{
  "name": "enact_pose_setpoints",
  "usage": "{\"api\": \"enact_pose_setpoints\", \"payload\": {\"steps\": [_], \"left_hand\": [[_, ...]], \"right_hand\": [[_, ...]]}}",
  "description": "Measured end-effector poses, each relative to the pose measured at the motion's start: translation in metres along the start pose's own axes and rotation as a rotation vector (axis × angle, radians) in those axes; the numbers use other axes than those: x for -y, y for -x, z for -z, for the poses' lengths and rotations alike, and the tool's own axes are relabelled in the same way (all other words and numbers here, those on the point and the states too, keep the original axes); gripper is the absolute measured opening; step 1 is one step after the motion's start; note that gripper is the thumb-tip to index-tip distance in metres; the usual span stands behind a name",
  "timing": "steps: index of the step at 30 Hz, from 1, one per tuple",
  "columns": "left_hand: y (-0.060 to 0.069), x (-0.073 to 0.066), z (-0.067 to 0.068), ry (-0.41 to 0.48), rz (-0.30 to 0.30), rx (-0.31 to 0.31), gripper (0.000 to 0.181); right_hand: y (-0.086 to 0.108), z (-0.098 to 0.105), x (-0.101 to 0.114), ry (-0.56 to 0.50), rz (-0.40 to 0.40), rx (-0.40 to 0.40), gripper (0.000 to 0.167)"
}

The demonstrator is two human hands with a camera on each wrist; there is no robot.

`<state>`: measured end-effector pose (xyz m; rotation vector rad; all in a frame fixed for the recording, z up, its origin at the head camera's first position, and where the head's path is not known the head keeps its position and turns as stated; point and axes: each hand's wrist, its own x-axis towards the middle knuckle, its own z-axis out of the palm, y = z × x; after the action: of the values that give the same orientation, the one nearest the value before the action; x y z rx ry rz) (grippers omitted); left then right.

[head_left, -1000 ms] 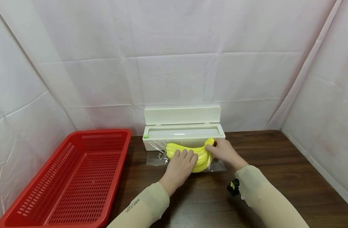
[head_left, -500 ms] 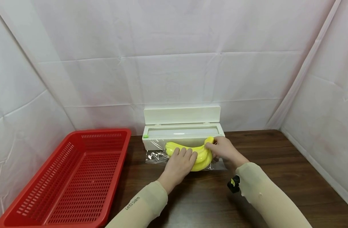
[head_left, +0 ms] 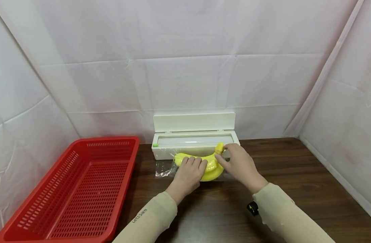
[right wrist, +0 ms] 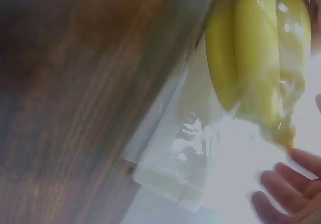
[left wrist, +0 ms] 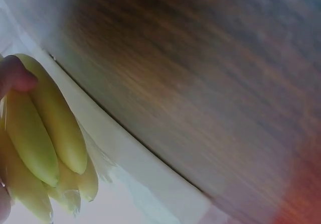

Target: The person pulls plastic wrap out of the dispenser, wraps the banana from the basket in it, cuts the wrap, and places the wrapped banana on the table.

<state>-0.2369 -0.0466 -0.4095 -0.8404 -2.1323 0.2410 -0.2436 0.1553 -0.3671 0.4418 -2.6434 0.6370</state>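
Note:
A bunch of yellow bananas [head_left: 214, 169] is held just above the table in front of a white cling film dispenser [head_left: 165, 154]. My left hand [head_left: 187, 176] grips the bunch at its left part; its thumb [left wrist: 17, 77] presses on one banana in the left wrist view. Clear cling film [head_left: 163, 168] lies under and around the bananas and runs to the dispenser. Beside the stem end is my right hand [head_left: 239, 164], its fingers apart. In the right wrist view those fingers [right wrist: 288, 188] are extended, one at the film-covered stem tip.
The dispenser's lid [head_left: 194, 122] stands raised at the back, against the white cloth wall [head_left: 185, 81]. A red perforated basket [head_left: 131, 175] sits at the left of the dark wooden table [head_left: 297, 179]. A black wrist strap [head_left: 253, 208] shows under the right sleeve.
The bananas have tilted and shifted slightly left in my left hand. My right hand has loosened from the stem and spread its fingers beside it.

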Motion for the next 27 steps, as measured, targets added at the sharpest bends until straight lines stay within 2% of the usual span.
{"api": "enact_pose_setpoints", "payload": {"steps": [2,4,5,7,9,12,18,22,25,27], "left_hand": [[0.0,0.0,-0.001,0.005,0.001,0.0,0.047],[0.0,0.001,-0.001,0.003,0.0,0.01,0.049],[0.001,0.001,-0.001,0.001,-0.002,0.02,0.051],[0.001,0.001,-0.001,-0.002,-0.005,0.038,0.056],[0.001,0.002,0.0,0.001,-0.006,0.056,0.061],[0.002,0.003,0.0,0.019,-0.004,0.06,0.067],[0.002,0.005,0.001,0.06,0.011,0.052,0.072],[0.0,0.006,0.003,0.077,0.013,0.06,0.077],[-0.002,0.008,0.004,0.096,0.023,0.07,0.079],[-0.003,0.009,0.004,0.112,0.032,0.084,0.08]], "right_hand": [[0.005,-0.002,0.004,0.064,0.209,-0.129,0.041],[0.009,-0.005,0.007,0.107,0.372,-0.179,0.041],[0.012,-0.007,0.008,0.125,0.431,-0.175,0.044],[0.015,-0.011,0.011,0.154,0.483,-0.092,0.052],[0.019,-0.015,0.014,0.189,0.49,0.003,0.06],[0.022,-0.02,0.018,0.251,0.471,0.053,0.07],[0.023,-0.028,0.023,0.316,0.41,0.068,0.084],[0.023,-0.036,0.023,0.415,0.394,0.07,0.097],[0.02,-0.042,0.022,0.488,0.401,0.024,0.094],[0.018,-0.045,0.023,0.521,0.406,-0.021,0.077]]}}
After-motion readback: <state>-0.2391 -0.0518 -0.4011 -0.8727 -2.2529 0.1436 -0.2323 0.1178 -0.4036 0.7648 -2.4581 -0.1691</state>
